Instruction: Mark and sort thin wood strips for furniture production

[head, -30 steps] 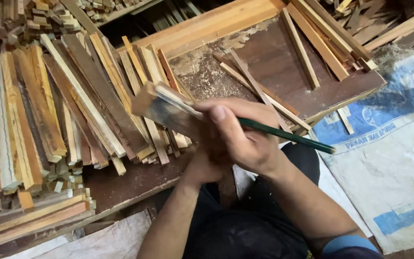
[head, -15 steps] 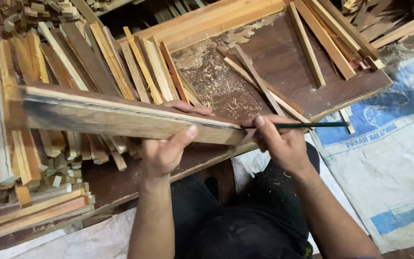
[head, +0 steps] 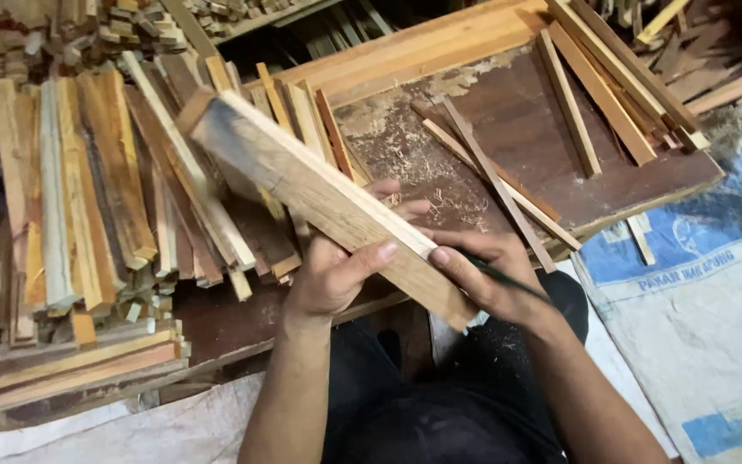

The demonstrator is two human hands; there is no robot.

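- Sawdust and curled shavings are lying across a dark brown worktop (head: 560,146), which is sitting low in front of the seated person, within easy reach of both arms.
- Thin wooden strips (head: 96,189) are lying in a loose heap on the left, most pointing the same way, probably so that one can be pulled out without disturbing the rest.
- A few single slats (head: 568,103) are resting on the board at the right, apart from the heap, as if sorted out from it.
- A pale wooden plank (head: 319,198) is being held above the worktop, slanting from the upper left down toward the person's lap, its broad face turned up to the camera so that the surface can be looked over.
- The left hand (head: 337,275) is cupping the plank from below, its fingers (head: 405,206) wrapping round the far edge and the thumb pressing on top, carrying the weight.
- The right hand (head: 491,275) is steadying the near end of the plank, thumb on its face; its fingers are closed round a thin dark green pencil (head: 508,282), whose tip is hidden, kept ready in the same grip.
- A blue and white woven sack (head: 697,309) is lying spread on the floor at the right.
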